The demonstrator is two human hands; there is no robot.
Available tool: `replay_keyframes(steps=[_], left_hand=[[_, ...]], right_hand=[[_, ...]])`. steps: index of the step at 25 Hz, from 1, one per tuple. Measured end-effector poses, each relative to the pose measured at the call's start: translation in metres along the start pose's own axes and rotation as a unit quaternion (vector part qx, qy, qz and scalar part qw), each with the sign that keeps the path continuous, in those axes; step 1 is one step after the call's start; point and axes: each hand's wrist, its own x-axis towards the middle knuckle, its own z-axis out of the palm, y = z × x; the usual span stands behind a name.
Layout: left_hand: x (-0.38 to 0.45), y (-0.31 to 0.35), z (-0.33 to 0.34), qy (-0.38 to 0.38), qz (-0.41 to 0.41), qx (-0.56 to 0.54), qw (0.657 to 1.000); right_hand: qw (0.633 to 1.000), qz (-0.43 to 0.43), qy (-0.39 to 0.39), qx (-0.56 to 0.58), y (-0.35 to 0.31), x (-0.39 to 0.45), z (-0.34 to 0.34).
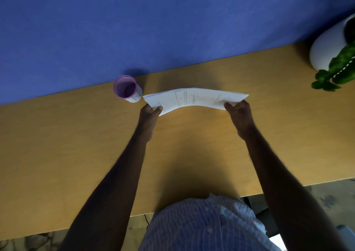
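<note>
Both hands hold one sheet of paper [194,99] above the wooden table [76,145], near the far edge by the blue wall [153,20]. The left hand [150,114] pinches the left end of the sheet and the right hand [240,114] pinches the right end, so the hands are well apart. The paper bends upward in the middle and has lines on it. A purple-rimmed cup [126,88] stands just beside its left end. A white pot [326,45] with a green plant [336,70] stands far right
</note>
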Motion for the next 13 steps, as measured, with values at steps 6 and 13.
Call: replay_keyframes(steps=[6,13], left_hand=[[0.002,0.017,-0.002,0.007,0.038,0.018,0.999],[-0.012,0.034,0.018,-0.055,-0.068,-0.299,0.95]], right_hand=[[0.998,0.023,-0.009,0.055,0.005,-0.005,-0.009],[0.95,0.124,-0.029,0.284,0.017,-0.04,0.008]])
